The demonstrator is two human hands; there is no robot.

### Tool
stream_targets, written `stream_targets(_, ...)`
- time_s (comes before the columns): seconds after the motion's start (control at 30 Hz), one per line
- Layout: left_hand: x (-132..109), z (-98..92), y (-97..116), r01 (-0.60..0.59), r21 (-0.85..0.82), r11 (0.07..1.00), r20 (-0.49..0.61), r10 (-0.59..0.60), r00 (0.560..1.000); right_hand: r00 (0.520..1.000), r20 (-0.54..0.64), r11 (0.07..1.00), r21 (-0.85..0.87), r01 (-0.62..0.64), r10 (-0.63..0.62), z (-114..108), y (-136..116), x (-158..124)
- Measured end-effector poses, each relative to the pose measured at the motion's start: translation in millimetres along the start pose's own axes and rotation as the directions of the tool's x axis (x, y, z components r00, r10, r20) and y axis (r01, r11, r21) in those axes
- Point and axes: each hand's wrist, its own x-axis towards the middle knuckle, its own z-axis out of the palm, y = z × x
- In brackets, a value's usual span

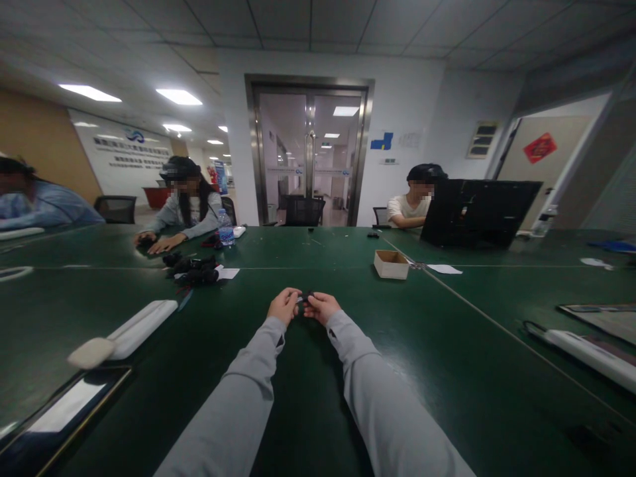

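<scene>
Both arms reach forward over the green table (308,397) in grey sleeves. My left hand (285,306) is closed, its fingers pinching one end of a small dark object (305,297). From the other side, my right hand (322,307) grips the same piece between thumb and fingers. A small lighter patch shows on it near the left fingertips. Its kind is too small to make out, and the fingers cover much of it. The hands are close together, just above the tabletop.
An open cardboard box (391,265) stands ahead to the right, near white paper (444,269). Ahead left lie a pile of black items (196,268) and a water bottle (226,228). A phone-like device (64,417) is near left; a monitor (481,212) stands far right. Other people sit opposite.
</scene>
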Motion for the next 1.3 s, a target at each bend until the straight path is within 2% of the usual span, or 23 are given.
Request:
stream_targets(0.3,-2.3,1.2,3.8,0.043,-0.045,0.998,0.026,-0.042,0.999,1.000,0.025,1.000,-0.005,0.010,-0.010,-1.0,1.0,0.4)
stream_targets(0.53,-3.9,1.1,6.2,0.008,-0.141,0.990,0.087,0.004,0.996,1.000,0.013,1.000,-0.001,-0.005,0.005,-0.5,-1.5,-2.1)
stream_targets(0.6,-4.8,2.4,7.0,-0.033,-0.144,0.989,0.061,0.042,0.997,1.000,-0.010,1.000,0.011,-0.007,0.007,0.5,-3.7,-4.0)
stream_targets(0.7,-6.3,5.1,10.5,-0.124,-0.093,0.988,-0.056,0.119,0.991,0.999,-0.040,0.997,0.066,-0.032,0.034,5.8,-7.6,-8.4)
stream_targets(0.8,-9.8,5.4,17.9,-0.202,0.007,0.979,-0.169,0.200,0.965,0.995,-0.050,0.979,0.188,-0.081,0.092,16.8,-9.6,-16.3)
stream_targets(0.87,-15.0,2.9,23.7,-0.233,0.044,0.971,-0.170,0.238,0.956,0.991,-0.036,0.959,0.258,-0.116,0.130,25.5,-8.2,-24.6)
stream_targets(0.93,-24.0,-2.4,29.0,-0.247,0.077,0.966,-0.115,0.254,0.960,0.985,0.011,0.948,0.271,-0.168,0.172,32.8,-4.2,-36.9)
stream_targets(1.03,-46.4,-16.5,36.7,-0.178,0.098,0.979,0.001,0.179,0.984,0.961,0.123,0.945,0.188,-0.266,0.246,38.1,4.3,-65.7)
stream_targets(1.1,-67.6,-32.1,43.3,-0.055,0.082,0.995,0.106,0.046,0.993,0.939,0.216,0.952,0.090,-0.293,0.268,37.5,7.5,-93.3)
stream_targets(1.13,-79.6,-42.6,47.2,0.016,0.086,0.996,0.173,-0.031,0.985,0.928,0.262,0.959,0.026,-0.282,0.265,36.0,6.8,-109.4)
stream_targets(1.2,-105.2,-69.9,54.8,0.131,0.146,0.981,0.283,-0.168,0.944,0.903,0.340,0.964,-0.131,-0.230,0.262,30.2,-1.3,-145.5)
stream_targets(1.23,-118.3,-86.8,57.6,0.174,0.187,0.967,0.301,-0.225,0.927,0.895,0.360,0.955,-0.229,-0.190,0.265,25.3,-9.2,-164.6)
stream_targets(1.27,-131.1,-105.8,58.8,0.214,0.234,0.948,0.299,-0.279,0.912,0.894,0.360,0.928,-0.347,-0.138,0.267,18.6,-19.6,-184.1)
stream_targets(1.3,-143.7,-126.3,57.7,0.261,0.289,0.921,0.258,-0.338,0.905,0.918,0.317,0.877,-0.476,-0.064,0.239,9.3,-31.9,-203.3)
